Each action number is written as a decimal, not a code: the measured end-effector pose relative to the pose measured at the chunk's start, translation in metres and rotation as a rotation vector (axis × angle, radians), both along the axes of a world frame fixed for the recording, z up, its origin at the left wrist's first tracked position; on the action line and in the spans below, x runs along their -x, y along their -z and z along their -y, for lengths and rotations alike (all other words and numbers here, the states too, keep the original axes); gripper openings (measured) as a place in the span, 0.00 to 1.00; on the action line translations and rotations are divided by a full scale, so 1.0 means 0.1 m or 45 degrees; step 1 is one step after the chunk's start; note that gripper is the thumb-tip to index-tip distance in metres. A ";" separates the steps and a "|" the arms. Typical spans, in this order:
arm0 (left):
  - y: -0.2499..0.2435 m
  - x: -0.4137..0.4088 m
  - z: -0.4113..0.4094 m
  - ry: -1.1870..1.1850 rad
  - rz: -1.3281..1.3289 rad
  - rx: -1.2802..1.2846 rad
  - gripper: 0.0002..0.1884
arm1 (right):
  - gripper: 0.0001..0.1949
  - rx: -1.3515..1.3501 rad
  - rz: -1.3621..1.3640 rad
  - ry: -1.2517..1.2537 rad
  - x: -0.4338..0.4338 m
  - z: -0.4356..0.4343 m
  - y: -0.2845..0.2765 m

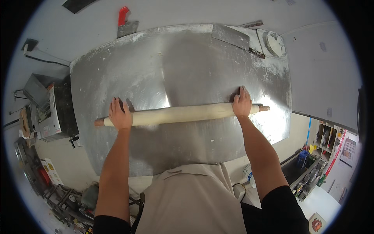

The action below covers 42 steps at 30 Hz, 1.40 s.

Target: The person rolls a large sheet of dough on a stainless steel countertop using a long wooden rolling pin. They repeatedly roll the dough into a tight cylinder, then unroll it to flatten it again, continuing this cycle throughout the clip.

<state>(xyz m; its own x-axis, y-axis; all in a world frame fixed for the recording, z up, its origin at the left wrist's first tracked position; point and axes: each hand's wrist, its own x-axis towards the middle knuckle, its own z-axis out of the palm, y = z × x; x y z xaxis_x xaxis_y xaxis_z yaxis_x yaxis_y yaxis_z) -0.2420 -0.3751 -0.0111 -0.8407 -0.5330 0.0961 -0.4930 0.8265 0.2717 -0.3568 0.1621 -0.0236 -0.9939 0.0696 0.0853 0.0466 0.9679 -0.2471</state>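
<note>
A long sheet of pale dough [181, 114] is wrapped around a wooden rolling pin [99, 122], whose bare ends stick out on both sides. It lies crosswise on a flour-marked metal work table [187, 143]. My left hand [120, 114] rests on the roll near its left end, palm down, thumb apart from the fingers. Near the right end, my right hand [242, 102] lies over the roll with its fingers reaching past the far side. Neither hand's fingers wrap around the roll.
At the table's back right are a flat metal sheet [230, 36] and a round container of white flour [275, 44]. A red-handled scraper or blade [127, 27] stands by the back edge. A metal machine [55, 108] is at the left, cluttered shelves [324, 139] at the right.
</note>
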 end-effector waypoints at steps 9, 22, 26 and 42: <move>0.16 -0.49 0.24 0.116 -0.027 0.219 0.26 | 0.28 -0.134 -0.008 -0.112 -0.33 -0.51 -0.09; 0.06 0.16 0.36 -0.108 0.020 0.011 0.30 | 0.25 0.041 0.004 0.089 0.40 -0.48 -0.02; 0.05 0.03 0.59 -0.018 -0.094 -0.404 0.29 | 0.24 0.423 0.122 0.182 0.44 -0.48 -0.25; 0.09 0.23 0.61 0.013 0.045 0.046 0.29 | 0.24 -0.053 0.003 0.175 0.65 -0.69 0.05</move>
